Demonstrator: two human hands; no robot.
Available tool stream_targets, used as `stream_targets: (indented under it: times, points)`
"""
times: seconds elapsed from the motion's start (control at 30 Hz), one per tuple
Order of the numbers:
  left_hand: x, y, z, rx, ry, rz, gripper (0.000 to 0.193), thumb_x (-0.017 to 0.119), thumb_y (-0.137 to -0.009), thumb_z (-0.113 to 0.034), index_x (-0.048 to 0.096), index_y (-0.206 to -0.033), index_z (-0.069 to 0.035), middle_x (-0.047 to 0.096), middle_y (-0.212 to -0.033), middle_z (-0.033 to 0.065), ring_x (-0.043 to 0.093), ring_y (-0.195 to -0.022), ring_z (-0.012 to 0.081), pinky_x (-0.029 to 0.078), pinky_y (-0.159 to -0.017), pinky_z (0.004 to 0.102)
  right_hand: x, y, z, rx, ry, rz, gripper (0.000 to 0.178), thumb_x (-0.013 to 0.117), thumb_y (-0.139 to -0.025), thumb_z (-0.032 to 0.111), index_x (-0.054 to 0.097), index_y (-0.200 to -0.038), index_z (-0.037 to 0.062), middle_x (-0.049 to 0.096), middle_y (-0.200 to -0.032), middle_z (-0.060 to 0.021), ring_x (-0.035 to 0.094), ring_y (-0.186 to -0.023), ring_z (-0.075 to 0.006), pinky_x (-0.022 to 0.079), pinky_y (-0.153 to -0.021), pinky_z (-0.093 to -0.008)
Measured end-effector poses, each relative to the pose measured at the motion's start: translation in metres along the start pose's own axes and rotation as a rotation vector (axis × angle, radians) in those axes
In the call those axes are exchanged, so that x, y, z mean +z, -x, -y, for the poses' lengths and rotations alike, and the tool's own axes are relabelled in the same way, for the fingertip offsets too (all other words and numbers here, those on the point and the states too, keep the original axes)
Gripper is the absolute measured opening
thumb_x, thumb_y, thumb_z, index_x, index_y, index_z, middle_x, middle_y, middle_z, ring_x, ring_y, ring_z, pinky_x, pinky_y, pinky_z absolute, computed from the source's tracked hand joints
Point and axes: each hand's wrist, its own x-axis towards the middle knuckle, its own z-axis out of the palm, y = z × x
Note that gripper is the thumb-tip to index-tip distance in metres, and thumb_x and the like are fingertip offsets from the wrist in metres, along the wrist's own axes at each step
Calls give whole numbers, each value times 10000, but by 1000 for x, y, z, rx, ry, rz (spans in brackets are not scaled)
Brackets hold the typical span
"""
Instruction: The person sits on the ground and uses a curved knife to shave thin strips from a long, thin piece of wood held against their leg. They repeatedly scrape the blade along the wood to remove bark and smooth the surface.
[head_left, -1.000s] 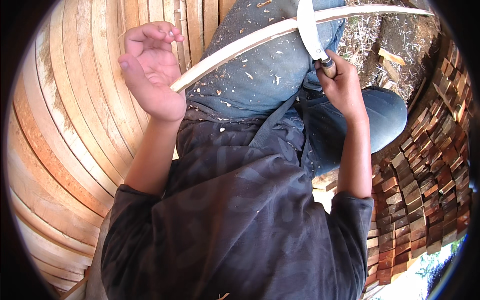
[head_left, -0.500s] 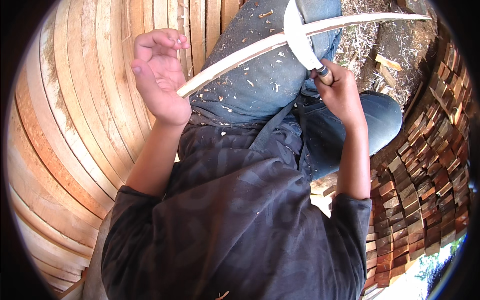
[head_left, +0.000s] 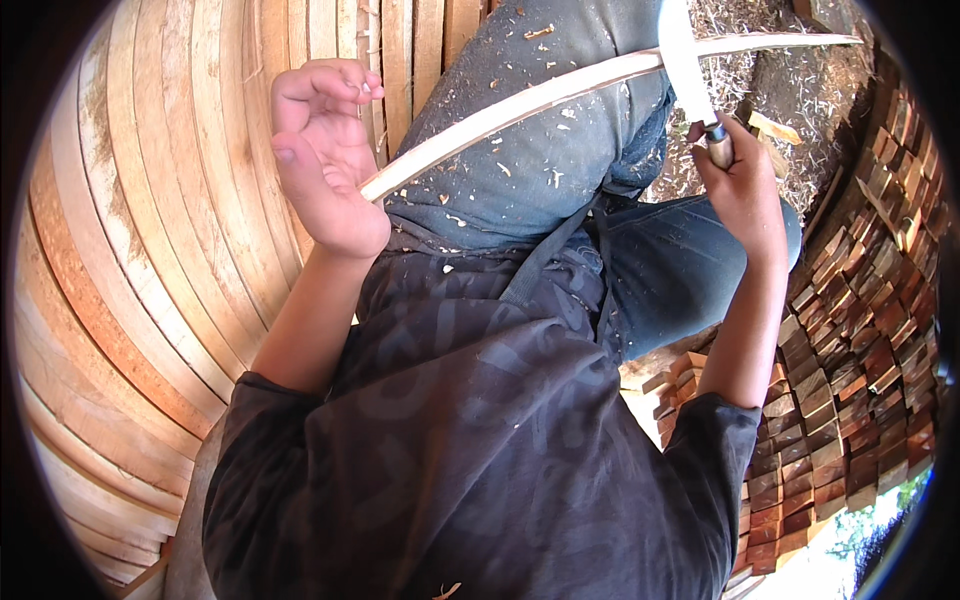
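Glossy metal knife blade [head_left: 684,70], matt bare-wood strip [head_left: 550,91], matt cloth shirt [head_left: 480,440], rough-faced wooden blocks [head_left: 825,400].

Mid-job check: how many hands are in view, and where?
2: the left hand, open at the near end of the pale wooden strip; the right hand, gripping the curved knife by its handle. No others show.

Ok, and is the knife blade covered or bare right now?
Bare: the knife blade shows uncovered from the handle in the right hand up past the wooden strip; the picture's edge cuts off its tip.
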Motion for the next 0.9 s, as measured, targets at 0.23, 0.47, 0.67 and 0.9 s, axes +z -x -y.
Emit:
stream_targets:
  times: [0.23, 0.47, 0.67, 0.9]
  points:
    - [0, -1, -1, 17, -32, 12, 554, 277, -962, -556, 438, -1001, -28, 452, -944, 120, 424, -900, 237, 349, -881, 404, -9, 2, -3, 34, -11, -5, 145, 550, -808, 0, 579, -950, -12, 570, -663, -62, 518, -612, -118, 430, -566, -281]
    - [-1, -1, -1, -4, -58, -2, 559, 271, -960, -565, 427, -1012, -31, 434, -938, 122, 415, -910, 241, 343, -887, 413, -1, 3, 1, 75, -150, 92, 143, 554, -797, 16, 574, -938, 10, 523, -659, -33, 470, -610, -98, 400, -558, -278]
    - [-4, -2, 0, 8, 11, 84, 565, 301, -946, -587, 414, -1027, -40, 409, -958, 114, 399, -917, 243, 338, -891, 429, 13, 6, -2, -103, -97, 78, 121, 559, -816, 29, 573, -933, 5, 510, -622, -73, 467, -564, -104, 397, -530, -277]
    - [1, -3, -7, 108, 94, 149, 691, 401, -865, -703, 372, -1032, -33, 400, -968, 124, 424, -913, 247, 366, -871, 427, 1, 7, 11, -183, 71, 357, 85, 584, -819, -1, 596, -903, -11, 590, -671, -94, 550, -617, -124, 433, -568, -304]
